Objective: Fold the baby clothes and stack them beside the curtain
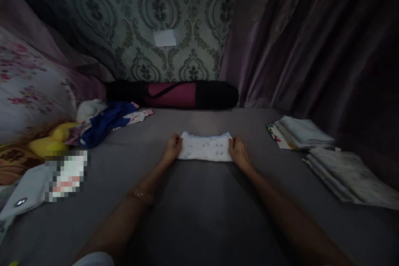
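Note:
A small white cloth garment or cloth with faint grey-blue prints and a pale blue edge is stretched between my two hands, just over the grey sheet. My left hand grips its left end, with the fingers partly hidden behind the fabric. On the opposite end, my right hand is closed round the cloth with the thumb toward me. The blue edge lies on the far side and dips slightly in the middle. What kind of garment it is, I cannot tell.
Two folded cloth stacks lie at the right. Rumpled blue clothing, a yellow plush item and a white device are at the left. A black and maroon bag lies along the wall.

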Tool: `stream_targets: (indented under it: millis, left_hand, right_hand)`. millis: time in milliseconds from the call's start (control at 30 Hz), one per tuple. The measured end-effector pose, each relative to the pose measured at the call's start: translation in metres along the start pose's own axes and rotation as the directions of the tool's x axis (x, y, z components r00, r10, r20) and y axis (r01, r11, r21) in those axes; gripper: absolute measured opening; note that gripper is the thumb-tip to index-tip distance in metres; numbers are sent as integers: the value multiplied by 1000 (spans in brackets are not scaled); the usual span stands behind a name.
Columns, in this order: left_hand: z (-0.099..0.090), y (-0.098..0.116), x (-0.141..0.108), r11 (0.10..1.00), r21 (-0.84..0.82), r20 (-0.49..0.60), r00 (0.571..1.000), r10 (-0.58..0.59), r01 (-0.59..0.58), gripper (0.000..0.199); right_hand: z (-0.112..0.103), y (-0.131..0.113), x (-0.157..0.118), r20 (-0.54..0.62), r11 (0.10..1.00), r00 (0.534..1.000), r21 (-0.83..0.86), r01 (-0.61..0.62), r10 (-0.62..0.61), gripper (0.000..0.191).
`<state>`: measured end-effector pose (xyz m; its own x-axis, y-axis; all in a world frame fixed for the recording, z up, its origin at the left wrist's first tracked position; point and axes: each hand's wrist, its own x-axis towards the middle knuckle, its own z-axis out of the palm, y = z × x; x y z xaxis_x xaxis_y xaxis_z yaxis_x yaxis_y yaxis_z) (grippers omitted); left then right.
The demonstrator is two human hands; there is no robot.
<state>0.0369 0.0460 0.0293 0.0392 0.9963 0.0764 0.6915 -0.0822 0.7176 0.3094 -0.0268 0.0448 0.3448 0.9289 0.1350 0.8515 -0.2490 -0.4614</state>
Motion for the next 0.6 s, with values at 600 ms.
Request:
stream_targets:
  millis: [600]
  left_hand:
    - [-4,20,-16,921,382,-29,997,-73,78,30]
  right_hand:
    - [-8,1,-3,83,982,986,-133,-133,145,31]
